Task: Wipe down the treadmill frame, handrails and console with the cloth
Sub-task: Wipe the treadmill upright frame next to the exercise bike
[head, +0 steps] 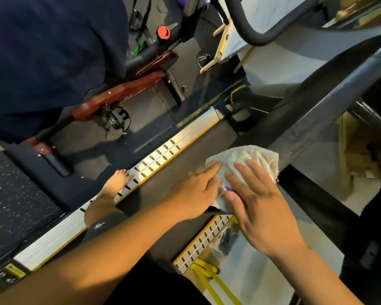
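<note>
While we look down over both forearms, no brand or wording can be read: a small white mark on the dark garment (96, 226) over the knee is too blurred to make out, and the yellow-and-black warning sticker (13, 272) at the near left corner of the treadmill's side rail (110, 194) is too small to read.

We see the white cloth (256, 159) bunched against the grey slanted handrail (312, 119), over the dark running belt (169, 172). Our left hand (196, 190) lies flat with straight fingers, its fingertips on the cloth's left edge. Our right hand (257, 205) is spread wide with straight fingers pressing on the cloth's near side, its thumb touching a small purple thing (230, 188) half wrapped in the cloth; what that is we cannot tell. The hands sit side by side, nearly touching, and neither is curled round anything.

A bare foot (117, 183) rests on the slotted silver side rail with its yellow edge, at the belt's left edge. A second slotted rail (205, 241) runs under our right wrist, with yellow bands (205, 271) below it. To the left stands a red-framed exercise bike (123, 91) with a red knob (164, 32), and a dark blue sleeve (48, 51) fills the upper left corner.
</note>
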Demonstrator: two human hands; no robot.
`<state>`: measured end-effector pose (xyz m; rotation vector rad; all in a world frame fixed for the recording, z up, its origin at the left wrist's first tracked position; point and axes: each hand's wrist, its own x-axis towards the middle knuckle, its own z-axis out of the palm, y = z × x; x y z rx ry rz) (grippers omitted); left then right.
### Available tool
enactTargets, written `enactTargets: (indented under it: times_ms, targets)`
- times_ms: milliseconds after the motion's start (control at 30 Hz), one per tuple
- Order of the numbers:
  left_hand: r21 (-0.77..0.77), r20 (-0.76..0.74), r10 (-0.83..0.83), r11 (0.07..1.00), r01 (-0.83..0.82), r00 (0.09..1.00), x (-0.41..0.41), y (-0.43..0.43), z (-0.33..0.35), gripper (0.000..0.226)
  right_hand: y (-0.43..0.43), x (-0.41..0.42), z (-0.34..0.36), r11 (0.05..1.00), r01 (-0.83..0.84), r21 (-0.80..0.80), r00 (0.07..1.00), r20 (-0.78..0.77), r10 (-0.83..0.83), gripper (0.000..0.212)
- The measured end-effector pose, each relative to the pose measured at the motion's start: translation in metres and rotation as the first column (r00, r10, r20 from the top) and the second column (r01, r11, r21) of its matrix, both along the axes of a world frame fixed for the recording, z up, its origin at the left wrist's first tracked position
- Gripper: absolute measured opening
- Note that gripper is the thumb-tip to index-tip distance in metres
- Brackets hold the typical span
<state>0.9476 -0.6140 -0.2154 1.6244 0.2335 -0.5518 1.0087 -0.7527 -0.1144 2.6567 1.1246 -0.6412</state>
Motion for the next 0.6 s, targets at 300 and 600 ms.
enactTargets:
  times_ms: [300, 600]
  targets:
    - [-0.077, -0.174, -0.009, 0.997, -0.004, 0.985, 0.029, 0.004, -0.02, 0.021, 0.048, 0.023, -0.023, 0.934, -0.088, -0.347, 0.993, 0.043, 0.11, 0.09]
    - [-0.077, -0.142, -0.035, 0.997, 0.024, 0.989, 0.006, 0.007, -0.012, 0.05, 0.035, -0.012, -0.002, 0.965, -0.003, -0.261, 0.999, -0.036, -0.006, 0.076]
